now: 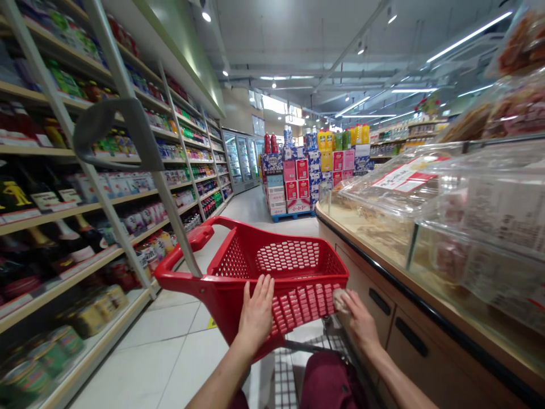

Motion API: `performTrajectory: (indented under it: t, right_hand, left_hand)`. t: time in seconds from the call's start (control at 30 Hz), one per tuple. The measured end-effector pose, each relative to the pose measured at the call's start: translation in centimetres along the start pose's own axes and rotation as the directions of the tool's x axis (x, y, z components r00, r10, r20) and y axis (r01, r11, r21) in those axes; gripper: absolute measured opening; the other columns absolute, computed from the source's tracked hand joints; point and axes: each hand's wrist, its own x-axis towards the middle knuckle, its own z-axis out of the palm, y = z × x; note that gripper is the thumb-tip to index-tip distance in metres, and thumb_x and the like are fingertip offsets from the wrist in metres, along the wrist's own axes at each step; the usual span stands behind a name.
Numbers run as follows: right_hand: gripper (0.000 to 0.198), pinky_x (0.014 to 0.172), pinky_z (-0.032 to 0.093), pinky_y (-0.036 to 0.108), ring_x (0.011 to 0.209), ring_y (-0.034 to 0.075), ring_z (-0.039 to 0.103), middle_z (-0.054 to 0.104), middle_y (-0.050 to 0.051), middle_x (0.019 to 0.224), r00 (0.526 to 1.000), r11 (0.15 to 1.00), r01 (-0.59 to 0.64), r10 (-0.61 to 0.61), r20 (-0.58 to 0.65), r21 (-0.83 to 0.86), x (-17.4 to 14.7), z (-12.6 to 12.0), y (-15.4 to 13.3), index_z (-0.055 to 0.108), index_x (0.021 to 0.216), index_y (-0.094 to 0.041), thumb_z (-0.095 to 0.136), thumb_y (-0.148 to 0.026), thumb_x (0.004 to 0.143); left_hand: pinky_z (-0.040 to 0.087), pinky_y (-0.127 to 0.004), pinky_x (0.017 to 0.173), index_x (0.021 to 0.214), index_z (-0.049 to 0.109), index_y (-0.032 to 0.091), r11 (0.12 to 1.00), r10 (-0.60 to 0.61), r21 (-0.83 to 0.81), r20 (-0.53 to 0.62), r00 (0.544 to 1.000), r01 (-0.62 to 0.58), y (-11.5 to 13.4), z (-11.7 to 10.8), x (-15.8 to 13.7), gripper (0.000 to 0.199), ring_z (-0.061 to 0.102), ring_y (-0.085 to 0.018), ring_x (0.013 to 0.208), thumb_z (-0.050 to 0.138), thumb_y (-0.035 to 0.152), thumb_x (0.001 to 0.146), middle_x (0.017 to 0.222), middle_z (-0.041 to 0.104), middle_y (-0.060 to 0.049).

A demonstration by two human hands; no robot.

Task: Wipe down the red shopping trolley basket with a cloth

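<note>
A red plastic shopping basket (281, 258) on a trolley frame stands in front of me in a supermarket aisle, tilted slightly, with nothing visible inside. My left hand (256, 309) lies flat on its near wall, fingers spread over the rim. At the basket's near right corner, my right hand (359, 318) holds the edge, fingers curled. A grey metal bar with a dark handle (106, 122) rises diagonally from the basket's left side.
Stocked shelves (63, 216) of bottles, cartons and jars line the left. On the right runs a wooden counter (383, 295) with clear bulk-food lids. A pallet display of stacked boxes (298, 182) and glass fridges (240, 159) stand ahead down the tiled aisle.
</note>
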Motion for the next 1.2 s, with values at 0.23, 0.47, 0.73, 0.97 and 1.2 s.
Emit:
performTrajectory:
  t: [0.23,0.47,0.73,0.97,1.2]
  right_hand:
    - [0.046,0.101,0.030,0.037,0.116,0.018,0.042,0.053,0.002,0.119,0.980,0.997,0.082,-0.081,-0.182,-0.002,6.1,-0.8,-3.6,0.060,0.104,-0.022,0.034,-0.008,0.069]
    - [0.049,0.099,0.034,0.037,0.118,0.015,0.039,0.049,0.000,0.123,0.921,0.920,0.375,-0.384,0.062,0.117,3.5,6.1,-11.5,0.055,0.111,-0.026,0.033,-0.003,0.075]
    - [0.045,0.093,0.040,0.042,0.109,0.021,0.048,0.058,0.004,0.112,0.984,0.984,0.152,-0.159,-0.079,-0.089,6.4,2.7,-6.3,0.063,0.097,-0.024,0.035,-0.004,0.069]
    - [0.046,0.097,0.037,0.039,0.117,0.018,0.041,0.050,-0.001,0.122,0.911,0.912,0.404,-0.408,0.060,0.076,3.9,6.5,-12.2,0.055,0.112,-0.028,0.036,-0.005,0.075]
    - [0.051,0.095,0.038,0.039,0.115,0.019,0.043,0.055,0.001,0.116,0.967,0.973,0.229,-0.227,-0.112,0.005,4.9,4.9,-9.7,0.058,0.107,-0.027,0.034,-0.002,0.070]
  left_hand:
    - [0.013,-0.045,0.104,0.128,0.033,0.016,0.996,-0.084,-0.023,-0.060,0.995,0.082,-1.4,-1.3,-0.9,0.059,0.020,-0.021,0.128,0.039,0.019,0.070,0.138,0.028,-0.006]
    - [0.012,-0.045,0.104,0.123,0.040,0.010,0.978,-0.202,0.041,-0.034,0.979,0.203,-4.3,-2.9,-1.6,0.056,0.029,-0.024,0.123,0.040,0.018,0.068,0.130,0.041,-0.012]
    - [0.007,-0.045,0.105,0.128,0.033,0.012,0.988,-0.153,-0.006,-0.016,0.988,0.153,-3.8,-2.6,-2.8,0.062,0.020,-0.025,0.127,0.043,0.027,0.068,0.136,0.033,-0.007]
    - [0.012,-0.042,0.105,0.129,0.031,0.012,0.991,-0.124,-0.043,0.009,0.992,0.124,-3.5,-3.7,-3.8,0.062,0.021,-0.022,0.127,0.041,0.025,0.069,0.137,0.030,-0.007]
    - [0.009,-0.045,0.105,0.130,0.029,0.012,0.993,-0.121,-0.001,-0.061,0.991,0.121,-3.1,-2.3,-4.4,0.063,0.017,-0.024,0.128,0.043,0.026,0.070,0.138,0.028,-0.008]
